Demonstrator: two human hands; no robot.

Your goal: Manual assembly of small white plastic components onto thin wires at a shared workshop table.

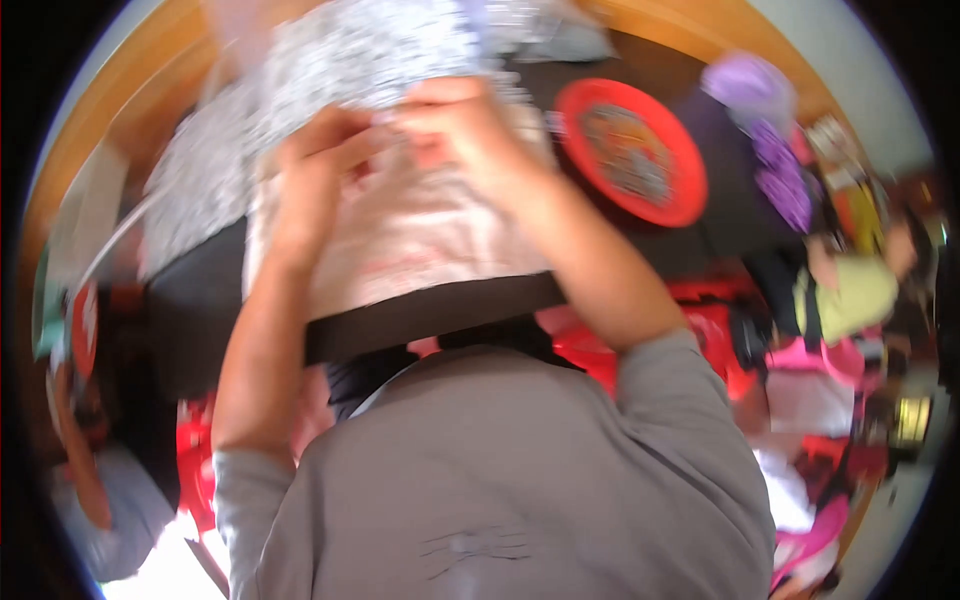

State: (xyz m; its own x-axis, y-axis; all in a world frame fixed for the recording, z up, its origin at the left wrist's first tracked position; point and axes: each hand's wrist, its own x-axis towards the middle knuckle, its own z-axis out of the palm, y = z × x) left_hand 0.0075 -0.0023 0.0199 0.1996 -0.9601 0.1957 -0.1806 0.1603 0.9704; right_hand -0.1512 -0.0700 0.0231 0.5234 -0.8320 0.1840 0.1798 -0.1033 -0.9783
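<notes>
My left hand (pixel 325 160) and my right hand (pixel 462 125) meet over a pale pink cloth (pixel 415 245) spread on the dark table. Both have their fingers bent in a pinch, thumbs and fingertips almost touching. Whatever lies between the fingertips is small, pale and blurred, so I cannot make out its kind. Just beyond the hands lies a heap of silvery white, shiny textured material (pixel 370 50). To the right of my right forearm stands a round red bowl (pixel 690 185) with many small metallic and orange-brown pieces in it.
More silvery material (pixel 195 175) lies at the left of the dark table (pixel 690 245). Clear plastic bags (pixel 565 35) sit at the back. A purple bundle (pixel 780 170) is on the right. Other people appear at the far left and far right, near red and pink things.
</notes>
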